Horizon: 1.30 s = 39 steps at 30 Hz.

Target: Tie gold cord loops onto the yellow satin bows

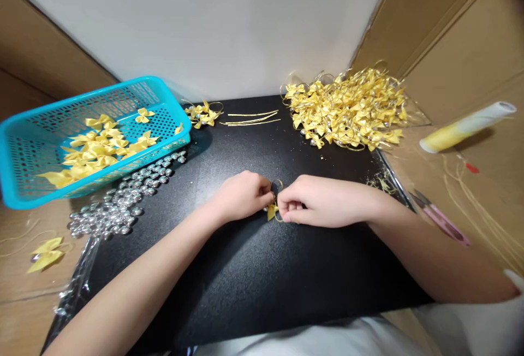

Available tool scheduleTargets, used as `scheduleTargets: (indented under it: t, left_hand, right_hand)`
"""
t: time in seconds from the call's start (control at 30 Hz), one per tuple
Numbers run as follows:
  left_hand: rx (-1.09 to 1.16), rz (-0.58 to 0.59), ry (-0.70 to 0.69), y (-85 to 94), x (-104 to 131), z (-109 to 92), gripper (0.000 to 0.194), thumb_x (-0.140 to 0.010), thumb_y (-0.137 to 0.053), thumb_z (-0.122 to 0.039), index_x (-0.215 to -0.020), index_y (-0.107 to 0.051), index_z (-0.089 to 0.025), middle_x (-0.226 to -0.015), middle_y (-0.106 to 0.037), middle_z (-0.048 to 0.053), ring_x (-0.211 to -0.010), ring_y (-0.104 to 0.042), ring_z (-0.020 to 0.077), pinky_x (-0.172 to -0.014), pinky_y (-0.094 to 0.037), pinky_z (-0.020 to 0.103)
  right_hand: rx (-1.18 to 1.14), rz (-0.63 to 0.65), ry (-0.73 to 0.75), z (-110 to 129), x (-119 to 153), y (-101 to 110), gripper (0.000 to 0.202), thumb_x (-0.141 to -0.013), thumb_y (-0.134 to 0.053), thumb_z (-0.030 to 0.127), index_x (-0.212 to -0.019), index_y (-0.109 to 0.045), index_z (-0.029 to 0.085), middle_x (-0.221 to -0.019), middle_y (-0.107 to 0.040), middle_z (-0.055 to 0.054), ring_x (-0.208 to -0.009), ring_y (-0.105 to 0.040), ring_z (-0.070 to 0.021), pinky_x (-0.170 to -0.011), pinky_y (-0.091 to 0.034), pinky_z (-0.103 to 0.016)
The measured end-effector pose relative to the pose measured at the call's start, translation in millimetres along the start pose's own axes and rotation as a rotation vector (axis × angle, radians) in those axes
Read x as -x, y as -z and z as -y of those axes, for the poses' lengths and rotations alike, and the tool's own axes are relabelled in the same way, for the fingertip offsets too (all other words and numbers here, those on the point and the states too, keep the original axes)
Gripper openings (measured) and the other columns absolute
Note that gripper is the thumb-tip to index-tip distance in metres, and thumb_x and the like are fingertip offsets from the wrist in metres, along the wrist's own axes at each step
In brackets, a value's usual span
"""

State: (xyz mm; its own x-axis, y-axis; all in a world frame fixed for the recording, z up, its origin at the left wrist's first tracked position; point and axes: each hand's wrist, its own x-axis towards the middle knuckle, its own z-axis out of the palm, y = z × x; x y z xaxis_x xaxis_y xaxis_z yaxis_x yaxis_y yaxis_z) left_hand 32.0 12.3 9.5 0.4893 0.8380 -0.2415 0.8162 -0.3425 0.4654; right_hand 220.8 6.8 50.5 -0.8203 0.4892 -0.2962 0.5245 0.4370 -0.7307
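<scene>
Over the middle of the black table (213, 268), my left hand (248, 196) and my right hand (305, 200) meet around a small yellow ribbon bow (272, 212) with a gold cord loop. The left fingers pinch at the bow's upper part and partly cover it. My right fingers are curled closed at the cord loop, on the bow's right side. A thin arc of the cord shows above and below the right fingers. Exactly how the cord runs between the fingertips is hidden.
At the left, a turquoise basket (180, 99) holds yellow bows; silver bells (110, 211) lie beside it. Gold cord pieces (251, 118) lie at the back, near a large pile of finished-looking bows (347, 107). Pink-handled scissors (446, 222) and a yellow-white roll (466, 126) are right.
</scene>
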Motion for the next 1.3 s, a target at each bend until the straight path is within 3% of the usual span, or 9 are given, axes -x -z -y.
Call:
scheduleTargets:
  t: [0.07, 0.17, 0.27, 0.4, 0.53, 0.67, 0.9, 1.17, 1.3]
  left_hand:
    - [0.111, -0.164, 0.011, -0.9, 3.0, 1.2, 0.027, -0.083, -0.054, -0.028, -0.058, -0.057, -0.019, -0.052, -0.057, -0.003, -0.047, -0.047, 0.0111, -0.048, -0.030, 0.023]
    - [0.226, -0.550, 0.026, -6.7, 11.1, 1.6, 0.029, -0.089, -0.050, -0.031, -0.064, -0.055, -0.018, -0.054, -0.057, -0.003, -0.048, -0.048, 0.0102, -0.050, -0.036, 0.022]
    - [0.168, -0.827, -0.001, -16.5, 18.8, 0.6, 0.026, -0.090, -0.052, -0.027, -0.066, -0.054, -0.019, -0.056, -0.058, -0.003, -0.049, -0.049, 0.0095, -0.053, -0.040, 0.022]
    - [0.082, -0.989, -0.059, -28.4, 22.6, 0.9, 0.019, -0.091, -0.055, -0.024, -0.073, -0.059, -0.019, -0.059, -0.061, -0.002, -0.051, -0.053, 0.0102, -0.054, -0.043, 0.023]
    - [0.134, -1.036, -0.160, -37.1, 22.4, 3.4, 0.015, -0.092, -0.054, -0.023, -0.080, -0.061, -0.019, -0.068, -0.069, 0.001, -0.055, -0.057, 0.0110, -0.055, -0.045, 0.024]
    - [0.215, -1.022, -0.203, -43.9, 20.9, 5.4, 0.013, -0.093, -0.054, -0.028, -0.085, -0.062, -0.020, -0.077, -0.073, 0.003, -0.059, -0.060, 0.0118, -0.054, -0.046, 0.025]
    - [0.245, -0.982, -0.214, -48.6, 17.8, 9.9, 0.007, -0.092, -0.056, -0.025, -0.089, -0.060, -0.021, -0.082, -0.074, 0.004, -0.064, -0.062, 0.0132, -0.055, -0.046, 0.027]
    - [0.238, -0.942, -0.276, -45.9, 17.1, 8.6, 0.004, -0.090, -0.058, -0.021, -0.087, -0.058, -0.021, -0.083, -0.074, 0.003, -0.068, -0.063, 0.0135, -0.057, -0.047, 0.026]
    - [0.209, -0.899, -0.204, -41.0, 17.3, 7.2, 0.010, -0.088, -0.060, -0.025, -0.080, -0.057, -0.020, -0.070, -0.068, 0.001, -0.058, -0.056, 0.0126, -0.053, -0.044, 0.026]
  right_hand:
    - [-0.020, 0.069, -0.009, -2.2, 0.2, 0.7, 0.016, -0.082, -0.059, 0.007, -0.073, -0.069, 0.016, -0.067, -0.067, 0.002, -0.058, -0.057, -0.0097, -0.059, -0.040, -0.021]
    - [-0.029, 0.068, -0.082, -7.3, 2.3, 5.4, 0.014, -0.082, -0.063, 0.014, -0.070, -0.069, 0.016, -0.064, -0.067, 0.002, -0.056, -0.057, -0.0103, -0.055, -0.039, -0.021]
    - [0.006, -0.214, -0.168, -8.0, 4.0, 8.5, 0.015, -0.081, -0.062, 0.019, -0.067, -0.065, 0.016, -0.059, -0.062, 0.002, -0.052, -0.053, -0.0100, -0.052, -0.037, -0.022]
    - [0.033, -0.606, -0.119, 2.5, -2.6, -6.0, 0.008, -0.078, -0.063, 0.019, -0.071, -0.061, 0.018, -0.057, -0.056, 0.004, -0.051, -0.048, -0.0090, -0.053, -0.034, -0.022]
    - [0.154, -0.790, -0.101, 9.3, -16.2, -31.1, 0.008, -0.080, -0.062, 0.025, -0.078, -0.061, 0.017, -0.065, -0.059, 0.002, -0.052, -0.046, -0.0099, -0.055, -0.034, -0.025]
    - [0.229, -0.858, -0.106, 5.1, -22.5, -40.6, 0.013, -0.086, -0.055, 0.026, -0.086, -0.063, 0.016, -0.073, -0.065, -0.003, -0.059, -0.054, -0.0133, -0.059, -0.038, -0.026]
    - [0.297, -0.858, -0.109, -4.3, -26.4, -39.4, 0.021, -0.091, -0.044, 0.020, -0.084, -0.064, 0.016, -0.081, -0.072, -0.007, -0.072, -0.065, -0.0184, -0.066, -0.040, -0.028]
    - [0.328, -0.874, -0.109, -9.8, -30.5, -39.3, 0.022, -0.086, -0.048, 0.018, -0.067, -0.058, 0.018, -0.063, -0.062, -0.002, -0.056, -0.054, -0.0138, -0.057, -0.029, -0.027]
    - [0.340, -0.887, -0.064, -12.9, -32.9, -41.7, 0.027, -0.088, -0.047, 0.020, -0.062, -0.055, 0.018, -0.060, -0.059, -0.001, -0.056, -0.050, -0.0125, -0.057, -0.030, -0.026]
